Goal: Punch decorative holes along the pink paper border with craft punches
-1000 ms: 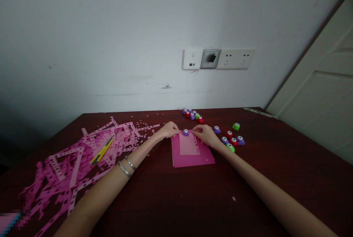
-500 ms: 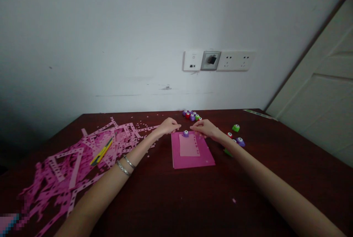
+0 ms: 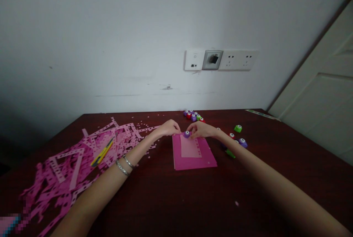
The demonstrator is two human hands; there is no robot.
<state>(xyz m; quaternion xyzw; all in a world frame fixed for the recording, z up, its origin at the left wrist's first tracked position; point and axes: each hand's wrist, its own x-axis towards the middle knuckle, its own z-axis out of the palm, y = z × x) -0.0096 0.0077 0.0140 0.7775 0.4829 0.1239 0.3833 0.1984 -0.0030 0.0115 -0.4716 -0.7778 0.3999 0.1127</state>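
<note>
A small purple paper punch sits on the far edge of a light pink paper piece, which lies on a darker pink sheet on the dark wooden table. My left hand curls at the punch's left side, fingertips touching it. My right hand pinches the punch from the right. Both wrists rest low over the table.
A heap of punched pink paper strips and a yellow utility knife lie at left. Several small punches, purple, red and green, cluster at the back and right. Wall sockets are behind.
My right hand lifted off the sheet's right edge and came left onto the purple punch. My left hand stayed beside it. The view shifted slightly.
</note>
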